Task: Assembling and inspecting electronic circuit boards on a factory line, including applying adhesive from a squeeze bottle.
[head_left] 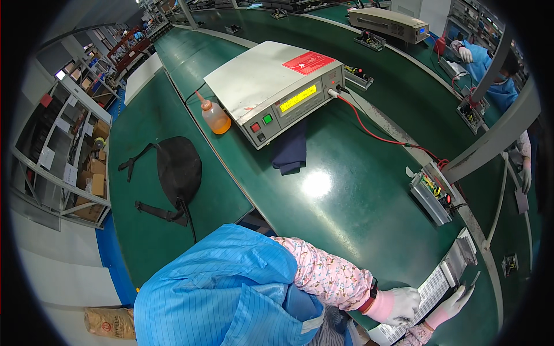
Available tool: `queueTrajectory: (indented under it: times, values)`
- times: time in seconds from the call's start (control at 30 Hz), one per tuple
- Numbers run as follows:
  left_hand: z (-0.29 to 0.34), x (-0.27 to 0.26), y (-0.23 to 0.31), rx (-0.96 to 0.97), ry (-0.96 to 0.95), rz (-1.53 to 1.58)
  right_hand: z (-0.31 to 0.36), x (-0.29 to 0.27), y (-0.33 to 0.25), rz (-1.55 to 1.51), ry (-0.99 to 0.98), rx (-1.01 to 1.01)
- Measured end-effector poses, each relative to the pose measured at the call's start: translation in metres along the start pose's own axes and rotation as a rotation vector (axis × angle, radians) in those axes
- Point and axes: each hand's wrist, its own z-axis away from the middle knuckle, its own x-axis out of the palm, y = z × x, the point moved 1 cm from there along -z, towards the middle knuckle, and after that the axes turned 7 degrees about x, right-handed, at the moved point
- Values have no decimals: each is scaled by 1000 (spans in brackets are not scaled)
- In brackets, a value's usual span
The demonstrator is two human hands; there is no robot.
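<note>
A long strip of white printed labels (434, 288) lies on the green bench at the lower right, with its far end folded over. My left hand (399, 307), in a white and pink glove, rests on the strip with its fingers curled against it. Beside the strip's right edge is my right hand (451, 307), gloved as well. A thin grey stick-like tool (475, 278) juts out past its fingertips; its exact kind is unclear. Floral sleeves cover both forearms, and a dark band circles my left wrist.
A boxy electrical tester (271, 86) with a lit yellow display stands ahead, beside a squeeze bottle (216, 117) of orange liquid. Its red cable runs to a metal-cased circuit board (431, 193). Dark cloth (290, 151) and a black bag (179, 171) lie nearby. A grey post (490, 141) rises at right; co-workers sit beyond.
</note>
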Motion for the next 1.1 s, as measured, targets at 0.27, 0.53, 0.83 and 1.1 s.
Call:
queueTrajectory:
  times: [0.27,0.53,0.83,1.1]
  values:
    - [0,-1,0,-23,-14,40,-3,0,3,13,-11,0]
    - [-3,-8,0,-52,-64,25,-5,3,4,-71,-40,19]
    - [-8,-10,-9,-20,-63,16,-10,6,8,-88,-24,33]
    - [-12,-8,-25,-37,-105,54,-21,17,8,-85,10,26]
